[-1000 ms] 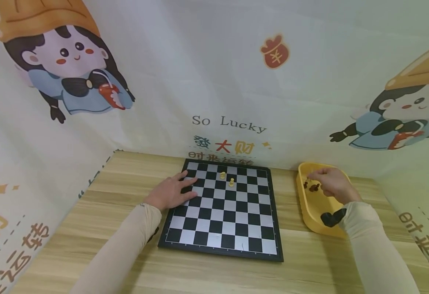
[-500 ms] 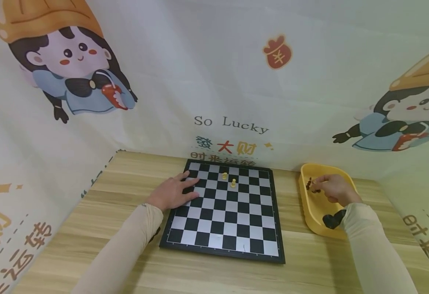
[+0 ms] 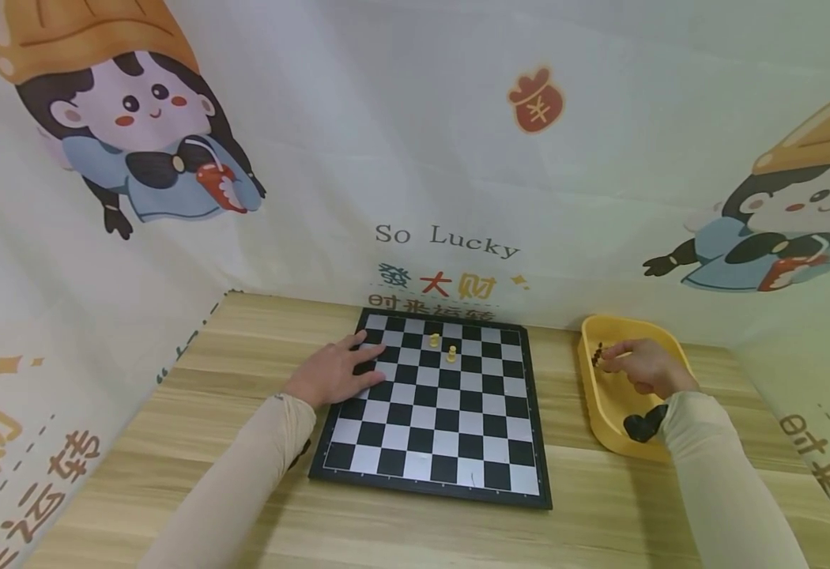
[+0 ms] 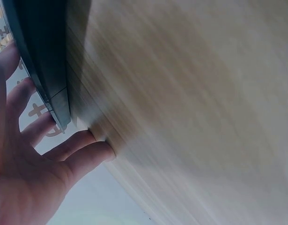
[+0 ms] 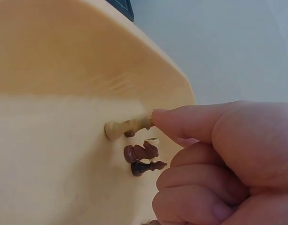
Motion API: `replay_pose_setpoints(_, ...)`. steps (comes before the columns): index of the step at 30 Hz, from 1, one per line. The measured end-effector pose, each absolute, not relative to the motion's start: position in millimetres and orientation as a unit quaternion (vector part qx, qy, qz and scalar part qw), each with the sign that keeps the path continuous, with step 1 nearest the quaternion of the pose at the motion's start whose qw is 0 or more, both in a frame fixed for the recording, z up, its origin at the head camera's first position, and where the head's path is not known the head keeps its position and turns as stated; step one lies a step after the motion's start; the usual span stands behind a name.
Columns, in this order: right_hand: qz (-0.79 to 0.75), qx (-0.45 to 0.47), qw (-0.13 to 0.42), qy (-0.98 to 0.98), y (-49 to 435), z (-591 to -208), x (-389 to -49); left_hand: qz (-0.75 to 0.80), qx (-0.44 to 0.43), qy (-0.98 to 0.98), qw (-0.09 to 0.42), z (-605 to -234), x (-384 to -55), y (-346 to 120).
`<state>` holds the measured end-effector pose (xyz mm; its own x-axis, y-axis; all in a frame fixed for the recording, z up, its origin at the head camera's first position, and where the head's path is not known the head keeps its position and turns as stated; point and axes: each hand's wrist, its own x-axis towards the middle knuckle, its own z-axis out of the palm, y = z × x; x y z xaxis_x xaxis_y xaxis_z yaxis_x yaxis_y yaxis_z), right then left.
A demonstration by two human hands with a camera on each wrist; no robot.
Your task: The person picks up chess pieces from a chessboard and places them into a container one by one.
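My left hand [image 3: 333, 374] rests with spread fingers on the left side of a black-and-white chessboard [image 3: 422, 436]. In the left wrist view, some of its fingers [image 4: 90, 157] reach past the board's dark side [image 4: 40, 51]. Two cream chess pieces stand near the board's far edge: a knight-like one [image 3: 434, 340] and a pawn-like one [image 3: 451, 354]. Inside a yellow tray [image 3: 595, 423], my right hand [image 3: 646, 367] pinches the tip of a tall cream chess piece [image 5: 116, 130]. Beside that piece lie a brown knight [image 5: 141, 152] and a dark bishop [image 5: 148, 168].
The wooden table [image 3: 244, 506] carries the board in the middle and the tray at the right. A printed cloth [image 3: 330, 158] hangs behind and at both sides. Another brown piece [image 5: 153, 222] shows partly under my right hand.
My right hand has moved slightly lower in the tray, and its fingertips have closed on the cream piece. The left hand stays on the board. The head view has shifted slightly.
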<state>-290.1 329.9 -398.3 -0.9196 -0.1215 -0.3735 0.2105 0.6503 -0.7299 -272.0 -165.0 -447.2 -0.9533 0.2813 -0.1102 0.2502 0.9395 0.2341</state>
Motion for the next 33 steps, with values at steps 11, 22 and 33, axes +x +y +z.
replay_pose_setpoints(11, -0.411, 0.018, 0.179, 0.894, 328, -392, -288, 0.110, 0.131, 0.983, 0.071, -448, -274, -164)
replay_pose_setpoints(22, -0.462, 0.020, 0.140, 0.876, 322, -383, -285, 0.110, 0.132, 0.982, 0.073, -447, -274, -165)
replay_pose_setpoints(33, -0.444, 0.019, 0.093, 0.891, 291, -375, -286, 0.106, 0.132, 0.983, 0.074, -447, -274, -164)
